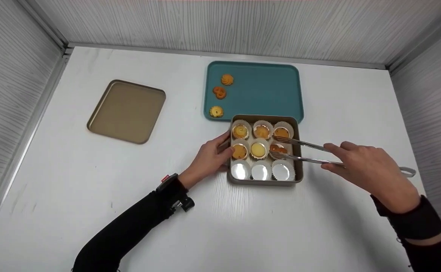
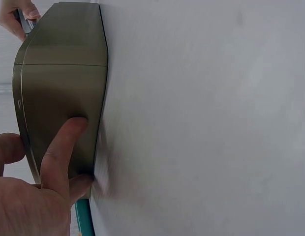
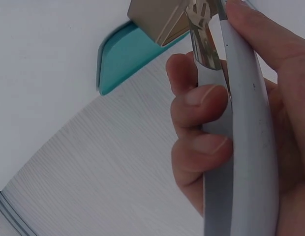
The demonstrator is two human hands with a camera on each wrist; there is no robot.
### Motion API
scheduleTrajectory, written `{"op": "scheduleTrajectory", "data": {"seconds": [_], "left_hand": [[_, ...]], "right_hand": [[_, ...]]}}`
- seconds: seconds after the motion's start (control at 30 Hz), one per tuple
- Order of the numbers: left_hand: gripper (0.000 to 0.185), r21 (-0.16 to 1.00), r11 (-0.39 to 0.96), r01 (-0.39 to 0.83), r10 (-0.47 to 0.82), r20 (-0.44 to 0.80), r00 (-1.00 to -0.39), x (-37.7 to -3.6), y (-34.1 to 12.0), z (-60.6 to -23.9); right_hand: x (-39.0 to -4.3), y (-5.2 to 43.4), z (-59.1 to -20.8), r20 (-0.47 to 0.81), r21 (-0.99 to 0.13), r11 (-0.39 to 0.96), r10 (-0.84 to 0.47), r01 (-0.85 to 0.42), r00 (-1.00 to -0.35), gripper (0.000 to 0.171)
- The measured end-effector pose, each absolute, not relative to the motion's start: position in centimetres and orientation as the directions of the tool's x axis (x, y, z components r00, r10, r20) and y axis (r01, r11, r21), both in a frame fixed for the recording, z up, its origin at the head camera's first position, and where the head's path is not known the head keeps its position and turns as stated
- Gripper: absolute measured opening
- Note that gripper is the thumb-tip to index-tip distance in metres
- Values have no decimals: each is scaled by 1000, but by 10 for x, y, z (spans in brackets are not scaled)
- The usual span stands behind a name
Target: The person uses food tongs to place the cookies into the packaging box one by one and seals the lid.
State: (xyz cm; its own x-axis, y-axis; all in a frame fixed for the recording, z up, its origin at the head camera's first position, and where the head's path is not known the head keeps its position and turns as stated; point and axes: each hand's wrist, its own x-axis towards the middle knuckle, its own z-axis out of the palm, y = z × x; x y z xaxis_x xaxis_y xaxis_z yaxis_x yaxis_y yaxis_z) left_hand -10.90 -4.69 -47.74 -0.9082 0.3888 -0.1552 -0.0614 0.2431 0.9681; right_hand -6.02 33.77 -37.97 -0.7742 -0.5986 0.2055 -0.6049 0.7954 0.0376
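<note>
In the head view a gold square tin [image 1: 265, 182] holds several paper cups with cookies; the three front cups [image 1: 261, 170] hold no cookies. My left hand [image 1: 210, 155] grips the tin's left side, thumb at the rim, fingers against the outer wall [image 2: 64, 93]. From the right, my right hand [image 1: 371, 172] holds metal tongs [image 1: 311, 160], fingers curled round their grey handles in the right wrist view [image 3: 251, 123]. The tongs' tips stand apart over the right-hand cups, around a brown pretzel-shaped cookie [image 1: 278, 148] in the middle row, which they partly cover.
Behind the tin lies a teal tray [image 1: 262, 88], its front edge overlapped by the tin. Three cookies line its left side: a swirl [image 1: 227, 79], a pretzel [image 1: 219, 92] and a round one [image 1: 216, 111]. A flat gold lid [image 1: 128, 111] lies at the left. Pale panels enclose the white table.
</note>
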Motion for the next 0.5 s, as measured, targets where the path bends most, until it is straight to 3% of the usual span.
{"op": "scheduleTrajectory", "data": {"seconds": [0.17,0.5], "left_hand": [[63,969,240,-61,374,-150,-915,-108,-47,-479],[61,957,288,-31,337,-131,-932,-108,-43,-482]], "right_hand": [[-60,340,-380,204,-17,813,-567,-582,-798,48],[-70,335,-383,330,-96,825,-501,-557,-800,49]]}}
